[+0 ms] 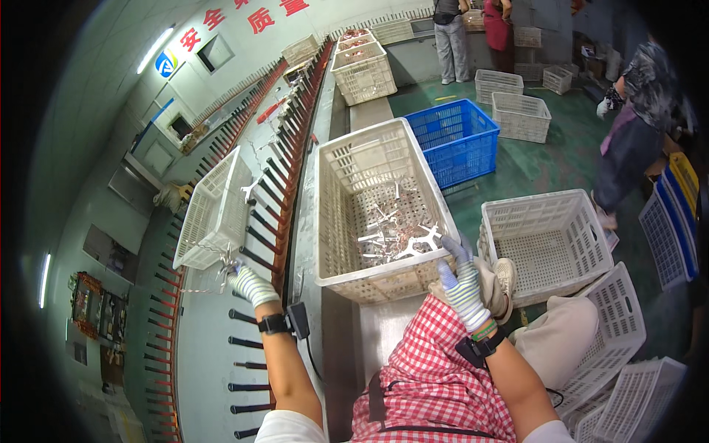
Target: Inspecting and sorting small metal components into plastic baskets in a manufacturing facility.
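My left hand [252,285], in a striped work glove, is closed on a bundle of thin metal pieces [226,267] beside a white plastic crate [235,193] on the belt. What these pieces are exactly is too small to tell. My right hand [464,289], also gloved, has its fingers apart at the near right corner of a larger white crate [369,277], holding nothing. Inside that crate lie several loose metal pieces [384,235] and a white Y-shaped part [421,242] close to my right fingertips. Another small white part [249,190] lies on the belt.
Rows of black-sleeved pegs [258,237] line the belt. A blue crate [458,144] stands past the large crate, with white crates [546,244] on the floor at right. Filled crates [365,74] stand farther off. One co-worker [642,111] is at right, others at the back.
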Action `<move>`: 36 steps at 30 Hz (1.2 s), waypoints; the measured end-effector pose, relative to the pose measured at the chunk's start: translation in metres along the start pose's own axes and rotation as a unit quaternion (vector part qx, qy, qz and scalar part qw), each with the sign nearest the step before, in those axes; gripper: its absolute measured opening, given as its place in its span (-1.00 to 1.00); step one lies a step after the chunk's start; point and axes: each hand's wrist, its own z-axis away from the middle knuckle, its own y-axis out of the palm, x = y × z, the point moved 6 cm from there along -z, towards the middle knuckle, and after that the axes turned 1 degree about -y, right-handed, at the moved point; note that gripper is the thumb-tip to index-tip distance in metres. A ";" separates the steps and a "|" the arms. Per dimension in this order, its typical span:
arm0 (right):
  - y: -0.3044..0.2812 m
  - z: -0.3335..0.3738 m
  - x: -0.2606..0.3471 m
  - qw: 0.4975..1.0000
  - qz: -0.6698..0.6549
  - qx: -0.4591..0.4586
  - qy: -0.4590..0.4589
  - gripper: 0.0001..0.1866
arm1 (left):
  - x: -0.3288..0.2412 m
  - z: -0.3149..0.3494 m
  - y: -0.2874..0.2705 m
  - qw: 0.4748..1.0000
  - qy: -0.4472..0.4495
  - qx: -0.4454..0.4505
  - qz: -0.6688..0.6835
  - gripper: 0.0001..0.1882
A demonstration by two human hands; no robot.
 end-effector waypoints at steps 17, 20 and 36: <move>0.002 0.000 0.002 1.000 0.000 -0.003 -0.023 -0.57 | -0.007 0.011 0.051 0.987 -0.021 0.072 0.142 -0.87; -0.004 0.000 -0.001 1.000 0.013 -0.008 -0.014 -0.56 | -0.001 0.012 0.060 0.987 -0.054 0.062 0.140 -0.91; 0.002 -0.002 0.005 1.000 0.010 -0.005 -0.013 -0.57 | -0.096 0.069 0.111 0.907 0.009 0.395 0.146 -0.73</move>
